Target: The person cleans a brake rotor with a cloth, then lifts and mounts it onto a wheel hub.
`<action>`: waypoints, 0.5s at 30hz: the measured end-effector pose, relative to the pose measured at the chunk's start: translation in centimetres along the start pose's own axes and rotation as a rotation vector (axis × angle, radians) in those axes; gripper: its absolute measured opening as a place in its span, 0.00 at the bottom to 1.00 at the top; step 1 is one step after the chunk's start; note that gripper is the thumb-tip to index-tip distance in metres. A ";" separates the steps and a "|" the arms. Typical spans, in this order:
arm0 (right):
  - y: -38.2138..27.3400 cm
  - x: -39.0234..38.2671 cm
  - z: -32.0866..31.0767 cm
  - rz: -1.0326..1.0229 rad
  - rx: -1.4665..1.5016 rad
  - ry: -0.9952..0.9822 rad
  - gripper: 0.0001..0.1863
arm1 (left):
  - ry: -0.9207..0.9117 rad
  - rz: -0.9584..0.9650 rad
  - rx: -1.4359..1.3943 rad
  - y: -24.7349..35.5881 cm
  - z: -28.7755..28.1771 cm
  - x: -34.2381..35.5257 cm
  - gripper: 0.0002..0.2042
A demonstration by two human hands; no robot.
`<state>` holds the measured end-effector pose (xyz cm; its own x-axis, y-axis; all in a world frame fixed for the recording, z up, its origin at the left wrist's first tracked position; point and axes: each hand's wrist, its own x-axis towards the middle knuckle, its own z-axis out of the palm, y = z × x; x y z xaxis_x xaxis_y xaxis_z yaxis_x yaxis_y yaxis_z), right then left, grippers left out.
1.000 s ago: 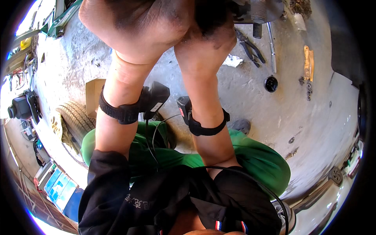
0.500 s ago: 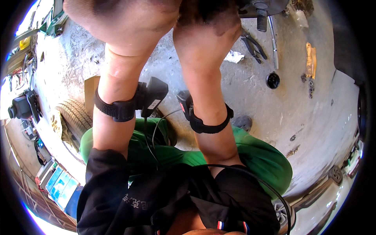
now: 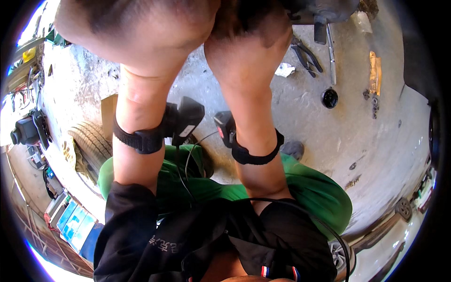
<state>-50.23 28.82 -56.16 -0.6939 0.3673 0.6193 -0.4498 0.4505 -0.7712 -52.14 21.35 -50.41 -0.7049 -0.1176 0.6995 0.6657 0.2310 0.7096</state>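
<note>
Hands fill the top of my view: left hand (image 3: 136,33) and right hand (image 3: 249,28) raised close to the camera, side by side, both reaching up toward a dark metal part (image 3: 324,9) at the top edge. Fingers are cut off by the frame, so I can't tell if they're spread or gripping anything. Wrists carry black straps with small sensor units (image 3: 185,120), cabled down to my jacket. Below on the concrete floor (image 3: 376,155): pliers (image 3: 307,54), a long steel tool (image 3: 331,51), a white rag (image 3: 284,70), a round black cap (image 3: 330,97). Tyre (image 3: 91,143) lies at left. Forearms block most of the work area.
</note>
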 end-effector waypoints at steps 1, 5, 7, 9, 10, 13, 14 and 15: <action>0.4 0.1 0.0 -0.013 -0.001 0.022 0.07 | -0.019 0.061 0.055 -0.5 -0.2 0.0 0.10; 0.8 0.8 -0.7 -0.235 -0.043 0.034 0.06 | -0.067 0.259 0.098 -1.1 0.0 0.6 0.11; -0.2 0.1 -0.6 0.005 -0.035 -0.101 0.05 | -0.058 0.261 -0.115 -0.1 0.9 0.9 0.12; -0.6 0.3 -0.4 -0.086 -0.135 -0.051 0.05 | -0.026 0.295 -0.090 -0.8 0.3 1.2 0.11; -0.6 0.1 -0.9 -0.015 -0.054 -0.117 0.06 | -0.036 0.268 -0.067 -0.2 0.1 1.0 0.11; 0.5 -1.8 -2.5 -0.020 0.014 -0.202 0.08 | -0.138 0.318 0.029 0.0 -0.4 0.8 0.12; -0.1 -2.1 -3.6 0.071 0.015 -0.221 0.08 | -0.165 0.341 0.051 -0.3 -0.5 0.6 0.12; -0.8 -2.4 -4.7 0.160 0.014 -0.239 0.09 | -0.091 0.254 -0.040 -1.0 -0.2 0.2 0.12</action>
<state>-45.60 31.39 -56.37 -0.8688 0.2303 0.4383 -0.3300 0.3906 -0.8594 -52.88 20.90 -50.93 -0.5317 0.0269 0.8465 0.8320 0.2035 0.5161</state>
